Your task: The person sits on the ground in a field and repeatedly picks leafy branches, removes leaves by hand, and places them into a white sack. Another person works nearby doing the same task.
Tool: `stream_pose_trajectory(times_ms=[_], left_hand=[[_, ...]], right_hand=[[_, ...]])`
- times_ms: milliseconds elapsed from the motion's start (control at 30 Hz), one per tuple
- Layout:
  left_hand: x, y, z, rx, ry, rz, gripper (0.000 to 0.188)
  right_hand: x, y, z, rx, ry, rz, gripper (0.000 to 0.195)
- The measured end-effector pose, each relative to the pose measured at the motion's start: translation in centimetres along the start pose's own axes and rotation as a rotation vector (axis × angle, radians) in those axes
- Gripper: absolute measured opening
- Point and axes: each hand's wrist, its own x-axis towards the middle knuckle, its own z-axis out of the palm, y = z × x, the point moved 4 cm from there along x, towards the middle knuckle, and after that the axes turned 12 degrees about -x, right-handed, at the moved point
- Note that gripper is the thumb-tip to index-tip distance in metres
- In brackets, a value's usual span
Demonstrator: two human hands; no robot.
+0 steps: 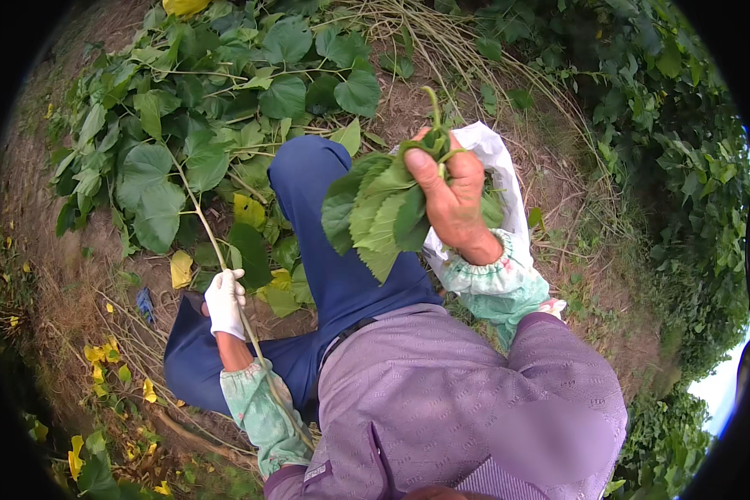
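Observation:
My left hand [225,304], in a white glove, grips a long thin branch [250,330]. The branch runs from beside my left forearm up to large green leaves [157,212] still attached at its far end. In my bare right hand [453,194] is a bunch of broad, toothed green leaves [381,212], mulberry by the look, with the stems bunched at my thumb and fingers. Behind that hand and wrist, a white plastic sack [500,156] stands partly hidden, with some green showing inside its edge.
A heap of leafy cut branches [225,94] covers the ground ahead on the left. Bare stripped stems [475,50] lie at the top right. My bent knee [309,159] is between heap and sack. Dense bushes [681,156] line the right; yellow leaves [103,353] lie left.

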Motion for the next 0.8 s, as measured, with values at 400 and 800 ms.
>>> stream_pose_trajectory(times_ms=[400,800], left_hand=[[-0.6,0.3,2.4,-0.116,0.027,-0.051,0.028],[-1.1,0.1,2.2,-0.059,0.055,-0.01,0.028]], right_hand=[[-12.7,30.2,-5.7,-1.216,-0.176,0.483,0.033],[-10.7,21.3,-5.0,-1.146,-0.358,0.198,0.075]])
